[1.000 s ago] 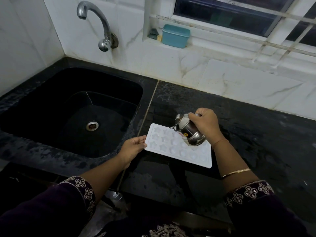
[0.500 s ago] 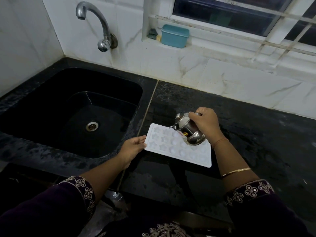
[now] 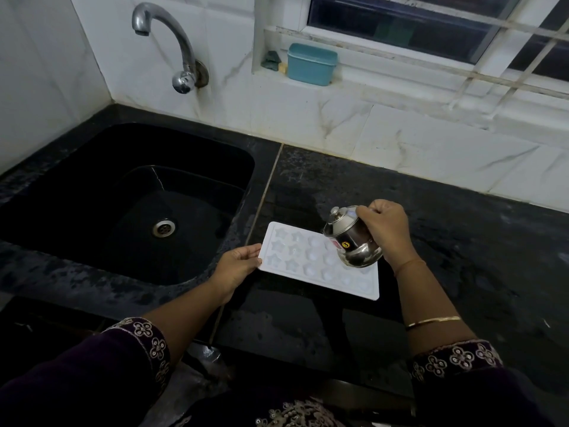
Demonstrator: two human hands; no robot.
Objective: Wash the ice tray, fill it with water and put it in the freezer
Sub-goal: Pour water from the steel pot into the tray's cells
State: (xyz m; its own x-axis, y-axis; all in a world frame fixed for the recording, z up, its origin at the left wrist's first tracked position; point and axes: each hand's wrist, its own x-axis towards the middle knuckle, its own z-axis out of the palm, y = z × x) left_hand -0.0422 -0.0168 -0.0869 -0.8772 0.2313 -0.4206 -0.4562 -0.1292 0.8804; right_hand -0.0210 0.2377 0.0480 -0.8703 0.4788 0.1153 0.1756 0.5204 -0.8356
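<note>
Fingers [image 3: 368,211] of the right hand [image 3: 385,231] curl round a tilted steel pot [image 3: 351,238], hiding some moulds of the ice tray [image 3: 308,266]; the left hand [image 3: 235,268] pinches its left edge, near the sink-side edge of the desk [image 3: 462,248].

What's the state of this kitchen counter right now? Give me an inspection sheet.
Surface: black stone countertop.
Job's things: white ice tray on the countertop beside the sink; steel pot tilted over its right end.
Clutter: teal box and green pad on the window ledge.
Hands: left hand pinches the tray's left edge; right hand grips the steel pot.
Cables: nothing seen.
Surroundings: black sink, chrome tap, white tiled wall, barred window.
</note>
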